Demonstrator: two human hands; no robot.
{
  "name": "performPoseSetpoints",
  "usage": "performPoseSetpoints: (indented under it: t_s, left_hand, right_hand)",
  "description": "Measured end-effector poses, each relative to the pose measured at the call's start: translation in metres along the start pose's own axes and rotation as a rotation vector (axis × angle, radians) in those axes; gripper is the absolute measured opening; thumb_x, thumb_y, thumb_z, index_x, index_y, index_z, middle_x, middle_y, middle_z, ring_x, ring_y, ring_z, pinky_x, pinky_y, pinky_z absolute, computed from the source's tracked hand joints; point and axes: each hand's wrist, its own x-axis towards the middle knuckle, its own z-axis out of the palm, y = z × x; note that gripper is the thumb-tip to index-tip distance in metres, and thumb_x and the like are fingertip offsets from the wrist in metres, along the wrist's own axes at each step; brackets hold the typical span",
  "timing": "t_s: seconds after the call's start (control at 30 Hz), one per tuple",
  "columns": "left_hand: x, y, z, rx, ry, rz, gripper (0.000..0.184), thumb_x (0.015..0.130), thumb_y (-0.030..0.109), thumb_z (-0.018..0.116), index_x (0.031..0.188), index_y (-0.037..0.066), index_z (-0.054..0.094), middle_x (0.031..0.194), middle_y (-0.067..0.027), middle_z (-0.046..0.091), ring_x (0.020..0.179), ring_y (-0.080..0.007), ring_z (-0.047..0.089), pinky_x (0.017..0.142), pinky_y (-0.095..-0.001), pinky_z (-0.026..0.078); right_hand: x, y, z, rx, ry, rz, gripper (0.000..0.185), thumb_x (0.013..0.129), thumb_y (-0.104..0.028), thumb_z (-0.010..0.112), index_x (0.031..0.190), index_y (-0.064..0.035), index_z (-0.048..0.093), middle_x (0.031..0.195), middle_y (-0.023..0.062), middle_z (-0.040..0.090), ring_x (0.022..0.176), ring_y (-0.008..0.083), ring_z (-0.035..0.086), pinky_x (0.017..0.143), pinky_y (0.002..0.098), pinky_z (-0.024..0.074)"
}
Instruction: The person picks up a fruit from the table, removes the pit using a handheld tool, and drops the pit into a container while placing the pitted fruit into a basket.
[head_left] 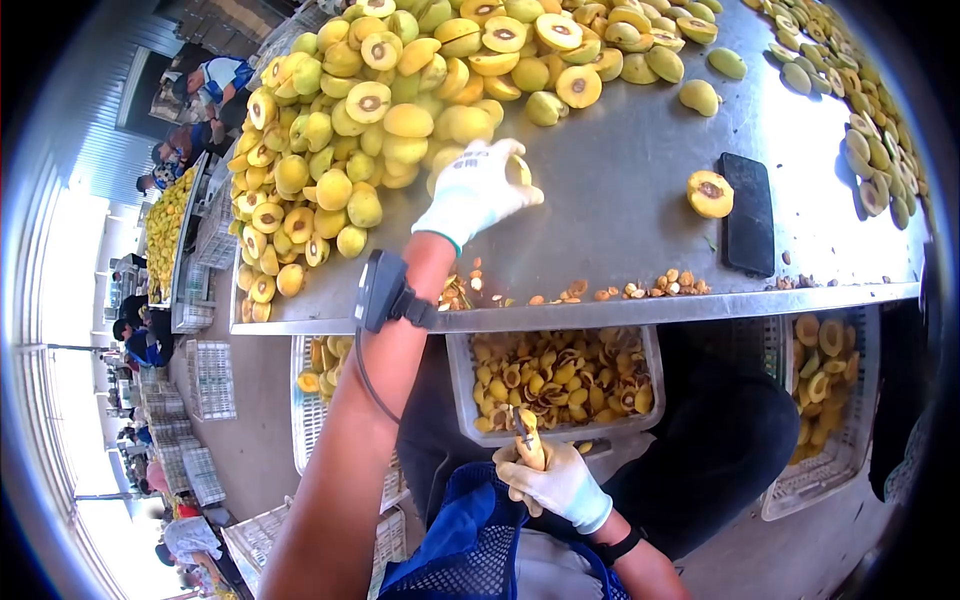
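Note:
My left hand (487, 190), in a white glove, reaches over the metal table beside the fruit pile. Its thumb and fingers are closed round a yellow peach (518, 170), mostly covered by the glove. Whole and halved yellow peaches (410, 120) are heaped around and beyond that hand, some halves with brown pits showing. Low in front of my body, my right hand (560, 485), also gloved, grips a short wooden-handled tool (531, 452). The metal tip points up and away; its exact shape is hard to make out.
A black phone (748, 215) lies on the metal table (610, 220), a peach half (710, 194) against its left edge. Loose pits (670, 284) line the front edge. Below, a crate (655, 400) holds peach pieces; another crate (800, 490) stands right. Co-workers (215, 85) are at far left.

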Motion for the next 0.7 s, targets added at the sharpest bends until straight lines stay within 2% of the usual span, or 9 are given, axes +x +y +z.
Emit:
performPoseSetpoints:
  t_s: [0.13,0.17,0.27,0.3,0.4,0.47,0.53,0.6,0.7]
  left_hand:
    - [-0.029,-0.015,0.008,-0.245,-0.004,0.045,0.061,0.080,0.036,0.078,0.135,0.017,0.062,0.118,-0.0162,0.067,0.110,-0.0269,0.066,0.097,-0.0382,0.053]
    - [-0.040,-0.018,0.006,-0.390,-0.078,0.017,0.058,0.082,0.028,0.075,0.135,0.012,0.062,0.116,-0.0121,0.068,0.104,-0.0207,0.068,0.090,-0.0343,0.055]
    - [-0.078,-0.027,0.006,-0.871,-0.142,-0.011,0.060,0.083,0.022,0.074,0.138,0.005,0.059,0.116,-0.0099,0.068,0.102,-0.0189,0.069,0.086,-0.0319,0.057]
    - [-0.095,-0.027,0.001,-1.067,-0.240,-0.067,0.064,0.083,0.016,0.071,0.142,-0.002,0.053,0.119,-0.0117,0.067,0.104,-0.0216,0.069,0.083,-0.0329,0.060]
    - [-0.149,-0.009,-0.001,-1.413,-0.176,0.057,0.068,0.083,0.013,0.070,0.146,-0.003,0.048,0.124,-0.0151,0.064,0.106,-0.0244,0.069,0.081,-0.0334,0.062]
    - [-0.180,-0.004,0.000,-1.489,-0.229,0.033,0.075,0.080,0.013,0.075,0.146,-0.006,0.045,0.133,-0.0165,0.061,0.111,-0.0259,0.068,0.087,-0.0377,0.062]
    - [-0.209,-0.002,0.013,-1.544,-0.275,0.076,0.069,0.080,-0.002,0.061,0.148,-0.003,0.046,0.135,-0.0134,0.058,0.115,-0.0243,0.066,0.088,-0.0332,0.060]
    - [-0.233,0.004,0.028,-1.640,-0.306,-0.001,0.070,0.080,-0.004,0.062,0.148,-0.001,0.046,0.138,-0.0102,0.056,0.124,-0.0200,0.060,0.100,-0.0321,0.054]
    - [-0.254,0.010,0.038,-1.684,-0.244,-0.064,0.068,0.082,-0.005,0.065,0.148,-0.001,0.047,0.135,-0.0084,0.058,0.124,-0.0180,0.059,0.104,-0.0314,0.050]
  right_hand:
    - [-0.001,0.003,0.001,-0.040,0.018,-0.045,0.019,0.094,-0.015,0.071,0.103,0.0010,0.069,0.071,0.0037,0.066,0.046,0.0076,0.054,0.044,0.0216,0.0439]
    - [-0.002,0.003,0.002,-0.041,0.033,-0.041,0.019,0.094,-0.015,0.071,0.103,0.0008,0.069,0.071,0.0037,0.066,0.047,0.0078,0.055,0.044,0.0218,0.0440]
    - [-0.003,0.005,0.002,-0.043,0.068,-0.068,0.018,0.094,-0.015,0.070,0.103,0.0003,0.068,0.070,0.0036,0.066,0.047,0.0087,0.056,0.044,0.0222,0.0449]
    - [-0.003,0.007,0.001,-0.020,0.079,-0.102,0.018,0.094,-0.015,0.070,0.103,0.0003,0.068,0.070,0.0037,0.066,0.047,0.0092,0.056,0.043,0.0225,0.0454]
    - [0.000,0.016,-0.001,-0.022,0.134,-0.150,0.018,0.094,-0.014,0.070,0.103,0.0013,0.066,0.069,0.0040,0.064,0.045,0.0110,0.056,0.041,0.0238,0.0459]
    - [-0.002,0.012,0.003,0.000,0.171,-0.184,0.018,0.094,-0.015,0.069,0.101,0.0016,0.065,0.067,0.0040,0.063,0.044,0.0112,0.056,0.041,0.0238,0.0459]
    - [-0.002,0.011,0.004,0.000,0.190,-0.197,0.019,0.096,-0.016,0.068,0.100,0.0018,0.064,0.066,0.0045,0.062,0.044,0.0120,0.057,0.041,0.0237,0.0456]
    - [-0.004,0.010,0.007,0.007,0.184,-0.169,0.019,0.096,-0.016,0.068,0.101,0.0017,0.065,0.066,0.0045,0.062,0.044,0.0122,0.057,0.040,0.0239,0.0452]
    - [-0.003,0.014,0.008,-0.053,0.176,-0.158,0.020,0.096,-0.017,0.069,0.102,0.0018,0.065,0.066,0.0042,0.062,0.043,0.0122,0.056,0.039,0.0239,0.0448]
